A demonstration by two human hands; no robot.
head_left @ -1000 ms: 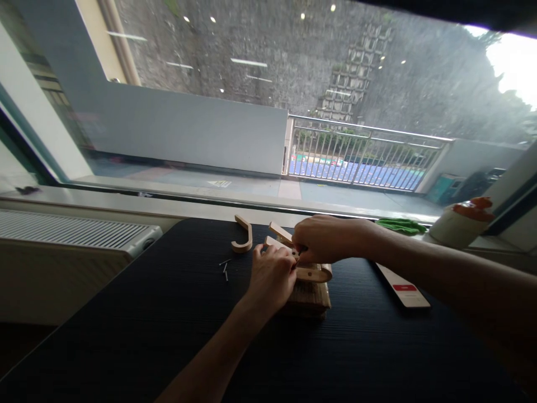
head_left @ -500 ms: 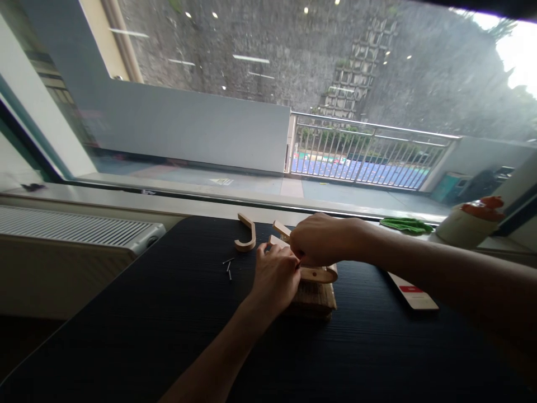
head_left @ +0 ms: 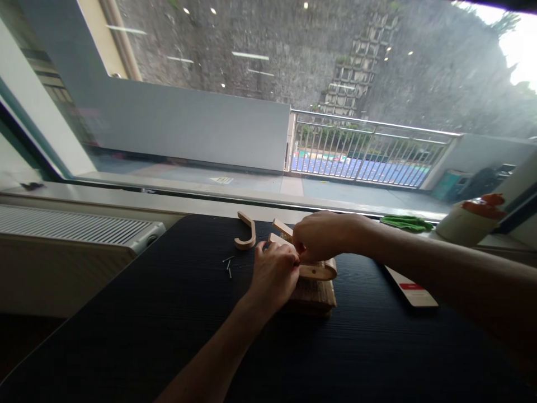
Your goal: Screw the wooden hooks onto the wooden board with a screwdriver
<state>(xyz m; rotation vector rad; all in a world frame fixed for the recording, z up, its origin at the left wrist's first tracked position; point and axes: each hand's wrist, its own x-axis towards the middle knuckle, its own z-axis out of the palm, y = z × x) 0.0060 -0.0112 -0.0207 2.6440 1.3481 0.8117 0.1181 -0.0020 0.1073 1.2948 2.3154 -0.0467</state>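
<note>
On the dark table, a curved wooden piece (head_left: pixel 316 272) with a small hole near its rounded end rests on top of a rough wooden block (head_left: pixel 316 298). My left hand (head_left: pixel 276 267) is closed on the curved piece from the left side. Bent over the same piece, my right hand (head_left: pixel 321 236) is closed, its fingertips meeting those of the left; whatever they pinch is hidden. Another pale wooden strip (head_left: pixel 282 226) sticks out just behind the hands. Left of them lies a loose wooden hook (head_left: pixel 251 234), with several screws (head_left: pixel 229 264) nearer to me.
A flat pale card or box (head_left: pixel 413 288) with a red band lies to the right, beneath my forearm. Toward the window stand a green cloth (head_left: pixel 406 223) and a pale container with an orange top (head_left: pixel 470 221). A white radiator (head_left: pixel 79 229) is left of the table (head_left: pixel 168 313).
My right hand has turned slightly at the wrist, its fingers shifting a little over the piece. The left hand, block and screws stay in place; the view has tilted slightly.
</note>
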